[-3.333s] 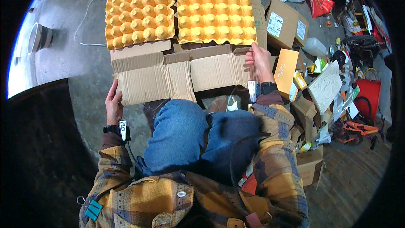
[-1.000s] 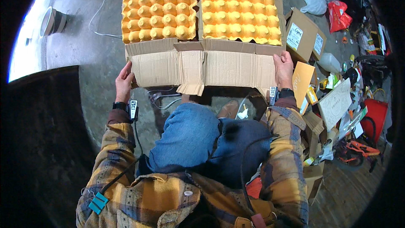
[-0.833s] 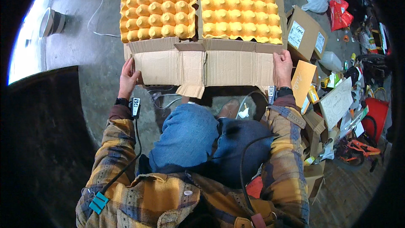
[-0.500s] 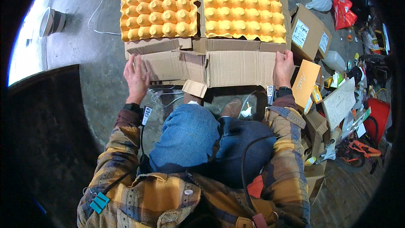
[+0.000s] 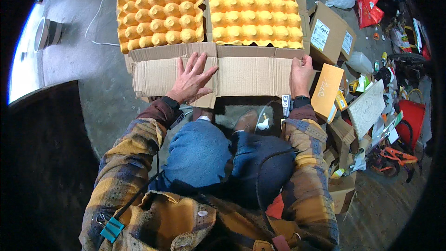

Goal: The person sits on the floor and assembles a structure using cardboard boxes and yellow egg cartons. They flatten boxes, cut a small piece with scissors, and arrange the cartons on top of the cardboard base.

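Note:
Two yellow moulded egg trays, a left one (image 5: pixel 160 14) and a right one (image 5: pixel 253 11), lie side by side on an opened cardboard box. Along the box's near side a long cardboard flap (image 5: pixel 253 74) stretches out toward my knees. My left hand (image 5: pixel 191 80) rests flat on this flap near its middle seam, fingers spread and nothing in them. At the flap's right end, my right hand (image 5: pixel 302 74) pinches the edge between thumb and curled fingers. The underside of the flap is hidden.
Closed cardboard boxes (image 5: pixel 327 35) stand to the right, beside an orange-brown envelope (image 5: pixel 328 90). Beyond them lies clutter with a red bag (image 5: pixel 369 11) and a red container (image 5: pixel 411 118). A striped bucket (image 5: pixel 48 34) sits far left. A white cord (image 5: pixel 95 25) crosses the floor.
My left hand has moved from the flap's left end rightward to its middle and spread flat. The left half of the flap now lies straighter. My right hand keeps its hold on the edge.

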The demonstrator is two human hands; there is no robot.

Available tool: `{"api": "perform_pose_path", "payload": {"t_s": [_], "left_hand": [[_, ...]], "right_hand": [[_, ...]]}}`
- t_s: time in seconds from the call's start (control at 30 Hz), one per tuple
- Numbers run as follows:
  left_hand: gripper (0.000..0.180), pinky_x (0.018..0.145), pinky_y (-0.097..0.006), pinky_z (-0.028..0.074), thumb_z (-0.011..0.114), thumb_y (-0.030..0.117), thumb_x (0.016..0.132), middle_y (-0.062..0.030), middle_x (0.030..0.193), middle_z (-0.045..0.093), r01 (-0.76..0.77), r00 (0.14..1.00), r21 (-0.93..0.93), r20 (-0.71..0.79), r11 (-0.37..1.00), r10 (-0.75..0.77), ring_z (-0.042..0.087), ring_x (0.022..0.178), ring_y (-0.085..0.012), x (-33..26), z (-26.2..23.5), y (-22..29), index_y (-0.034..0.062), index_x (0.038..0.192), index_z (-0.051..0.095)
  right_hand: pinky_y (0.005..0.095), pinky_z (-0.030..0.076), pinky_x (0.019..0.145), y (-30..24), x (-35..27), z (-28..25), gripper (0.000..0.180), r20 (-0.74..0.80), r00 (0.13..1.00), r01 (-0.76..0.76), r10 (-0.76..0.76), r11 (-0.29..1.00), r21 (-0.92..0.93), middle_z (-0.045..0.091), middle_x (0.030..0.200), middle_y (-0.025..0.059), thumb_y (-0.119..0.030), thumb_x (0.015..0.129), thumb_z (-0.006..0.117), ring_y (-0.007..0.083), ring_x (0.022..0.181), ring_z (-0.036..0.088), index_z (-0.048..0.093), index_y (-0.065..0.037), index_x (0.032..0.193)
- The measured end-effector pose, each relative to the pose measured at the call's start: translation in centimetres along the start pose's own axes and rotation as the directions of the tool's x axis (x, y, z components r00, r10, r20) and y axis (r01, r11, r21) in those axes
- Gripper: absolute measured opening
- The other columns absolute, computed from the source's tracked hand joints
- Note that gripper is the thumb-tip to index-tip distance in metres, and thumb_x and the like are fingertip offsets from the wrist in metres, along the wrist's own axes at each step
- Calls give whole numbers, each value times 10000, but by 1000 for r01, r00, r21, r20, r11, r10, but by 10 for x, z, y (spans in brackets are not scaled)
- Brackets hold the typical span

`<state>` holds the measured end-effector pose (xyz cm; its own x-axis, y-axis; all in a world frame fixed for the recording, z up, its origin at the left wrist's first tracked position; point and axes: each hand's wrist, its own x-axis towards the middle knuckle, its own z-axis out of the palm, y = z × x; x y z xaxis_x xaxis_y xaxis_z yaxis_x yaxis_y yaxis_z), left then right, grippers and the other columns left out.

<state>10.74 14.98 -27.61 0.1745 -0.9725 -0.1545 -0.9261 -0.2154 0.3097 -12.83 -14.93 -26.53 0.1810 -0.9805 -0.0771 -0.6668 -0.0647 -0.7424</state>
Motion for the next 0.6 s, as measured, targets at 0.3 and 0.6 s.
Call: {"api": "perform_pose_path", "payload": {"t_s": [0.3,0.6], "left_hand": [[973,979,-775,167,757,591,626,-168,1553,114,61,997,71,34,996,-63,109,1419,-424,7,15,9,364,1450,294],[1044,973,-771,192,790,589,597,-222,1549,74,106,987,65,115,992,-113,65,1412,-478,9,4,22,365,1467,258]], "right_hand": [[336,445,890,-56,24,2,501,-17,998,-51,57,971,235,630,1039,159,-385,894,609,214,971,589,579,69,1101],[272,490,563,-63,77,-6,228,242,959,-217,149,934,285,647,792,94,-164,843,707,147,623,601,620,40,896]]}}
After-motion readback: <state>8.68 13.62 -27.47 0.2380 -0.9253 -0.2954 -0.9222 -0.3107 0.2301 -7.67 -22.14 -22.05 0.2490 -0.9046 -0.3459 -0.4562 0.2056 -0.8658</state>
